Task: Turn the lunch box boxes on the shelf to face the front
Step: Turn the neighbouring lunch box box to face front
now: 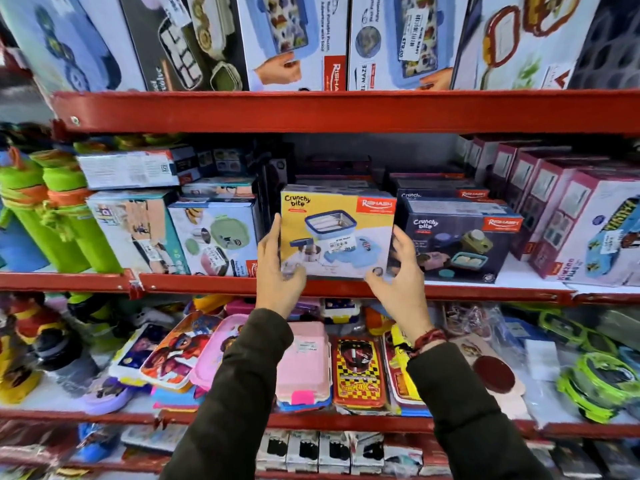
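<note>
Fingers spread, the left hand (277, 268) and right hand (398, 273) flank the yellow box (337, 233) at the shelf lip (207, 284).

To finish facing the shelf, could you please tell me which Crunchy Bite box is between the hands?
The yellow box, flanked by the left hand and right hand; the dark blue box stands to its right.

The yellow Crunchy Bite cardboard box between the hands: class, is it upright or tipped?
Upright: the yellow Crunchy Bite cardboard box sits on the red metal shelf, its printed lettering reading level.
</note>
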